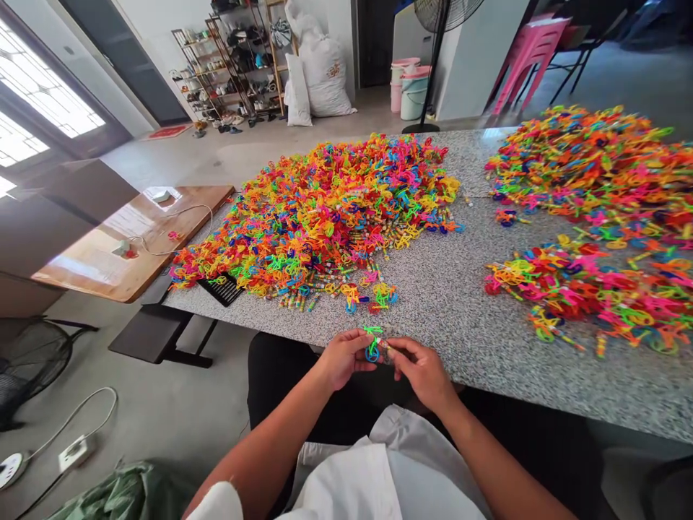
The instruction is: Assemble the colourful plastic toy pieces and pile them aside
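Note:
Just over the table's near edge, my left hand [342, 358] pinches a small green and blue plastic toy piece [372, 353] with a round blue loop at its bottom. My right hand [423, 370] is closed at the fingertips on a thin printed stick [382, 343] with a white end, which meets the plastic piece; whether they are joined I cannot tell. Beyond my hands lies a large heap of colourful plastic pieces [325, 217], with printed sticks among them. A few loose pieces [383, 295] sit at the heap's near side.
Two more heaps, a far one [600, 159] and a nearer one [606, 289], cover the right of the speckled stone table [444, 289]. A wooden table [189, 206] adjoins on the left. A standing fan [441, 43], white sacks [325, 76] and lidded buckets [414, 94] stand behind.

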### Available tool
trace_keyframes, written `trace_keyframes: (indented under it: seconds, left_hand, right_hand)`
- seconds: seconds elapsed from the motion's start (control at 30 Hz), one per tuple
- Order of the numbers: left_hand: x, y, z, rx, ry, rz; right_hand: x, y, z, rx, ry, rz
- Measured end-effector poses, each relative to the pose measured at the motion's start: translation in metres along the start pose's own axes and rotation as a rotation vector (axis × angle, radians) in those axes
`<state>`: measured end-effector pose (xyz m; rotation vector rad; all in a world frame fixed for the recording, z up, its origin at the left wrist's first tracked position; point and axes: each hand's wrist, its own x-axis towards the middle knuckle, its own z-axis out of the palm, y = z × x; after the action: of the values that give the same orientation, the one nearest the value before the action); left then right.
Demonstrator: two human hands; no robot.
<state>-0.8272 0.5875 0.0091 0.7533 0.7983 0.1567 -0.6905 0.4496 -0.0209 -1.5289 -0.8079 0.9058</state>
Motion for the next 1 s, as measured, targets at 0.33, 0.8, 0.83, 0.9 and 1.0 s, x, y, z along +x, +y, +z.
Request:
trace_keyframes:
  seconds: [0.33,0.8,0.83,0.9,1.0]
  left_hand:
    - [0.001,0.015,0.011,0.038,-0.038,-0.022]
    - [0.0,-0.004,0.02,0.843,0.34,0.635]
    - [0.002,-0.007,0.017,0.833,0.344,0.638]
    - [0.005,-0.013,0.009,0.706,0.299,0.559]
    - [0.003,-0.016,-0.007,0.379,0.218,0.374]
  right_hand:
    - [0.005,-0.003,-0.013,0.015,-0.023,-0.119]
    - [0.008,-0.016,-0.003,-0.491,0.046,-0.452]
    - [0.009,-0.015,-0.001,-0.5,0.041,-0.429]
    - [0.013,-0.015,0.002,-0.483,-0.01,-0.371]
    - [0.03,-0.022,0.001,-0.412,-0.169,-0.264]
